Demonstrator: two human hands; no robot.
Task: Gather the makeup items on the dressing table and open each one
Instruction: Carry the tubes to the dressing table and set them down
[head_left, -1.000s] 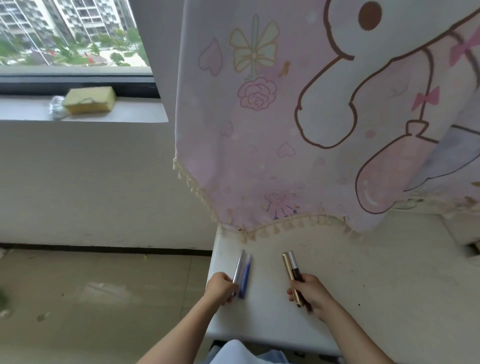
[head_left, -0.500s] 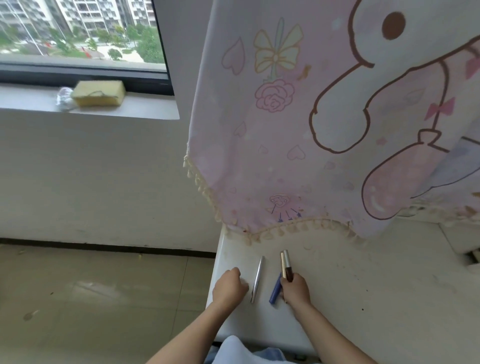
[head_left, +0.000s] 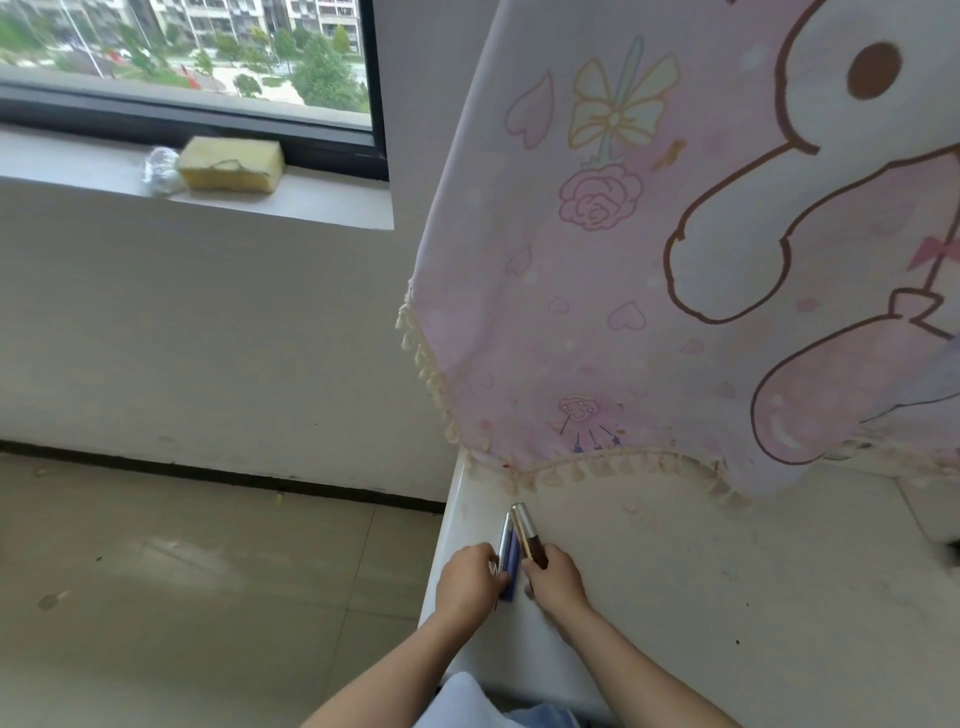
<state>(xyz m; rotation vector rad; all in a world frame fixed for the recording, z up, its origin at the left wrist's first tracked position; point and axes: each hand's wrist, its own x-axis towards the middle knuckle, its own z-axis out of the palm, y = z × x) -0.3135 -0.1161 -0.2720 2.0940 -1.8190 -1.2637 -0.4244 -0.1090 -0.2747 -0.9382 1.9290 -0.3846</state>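
Gold-capped brown tube: gripped by the right hand. The left hand seemingly pinches the silver tube against the blue tube.

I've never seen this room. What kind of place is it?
Probably a bedroom in a high flat: a white dressing table with makeup tubes, a pink cartoon cloth hanging over it, and a window showing apartment blocks.

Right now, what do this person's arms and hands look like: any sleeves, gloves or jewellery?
The left hand, right hand and both forearms are bare: no sleeves, gloves, watch or rings show. Pale blue-white clothing shows at the bottom edge.
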